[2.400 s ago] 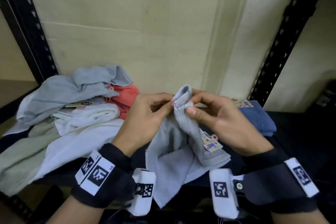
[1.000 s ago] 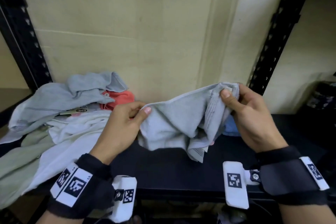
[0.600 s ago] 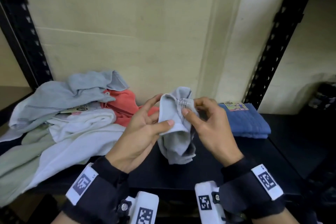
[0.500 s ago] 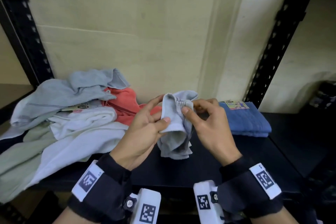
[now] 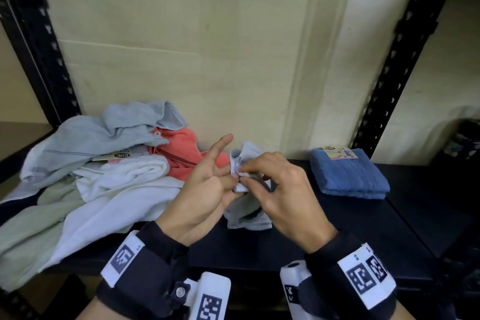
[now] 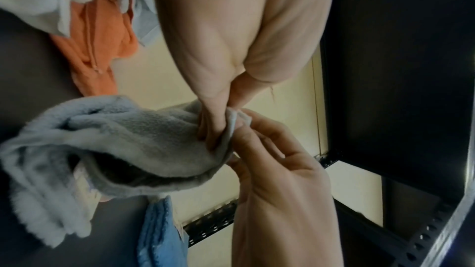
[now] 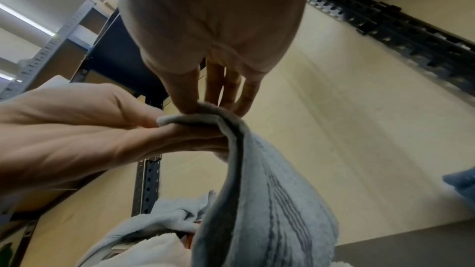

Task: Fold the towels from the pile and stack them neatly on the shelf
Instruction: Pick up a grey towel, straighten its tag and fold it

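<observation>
Your left hand and right hand are drawn close together above the front of the black shelf, and the grey towel hangs bunched between them. Your right hand pinches its top edge between thumb and fingertips; the right wrist view shows that thumb pressed onto the hem with the other fingers behind it. Your left hand pinches the same edge just beside it, thumb against a lower finger, while its index finger sticks out straight and free toward the wall. From that shared pinch the towel droops downward, so its long axis runs roughly vertical, the gathered top by your fingertips and the loose lower end near the shelf surface; whether it touches the shelf I cannot tell. Your right hand covers much of the towel in the head view, and the folds hide its corners, so how far it is folded is not clear. In the right wrist view darker stripes run along its length. The pile of loose towels lies to your left, grey, coral, white and pale green, its left side cut off by the frame. A folded blue towel sits on the shelf to your right, apart from your hands.
</observation>
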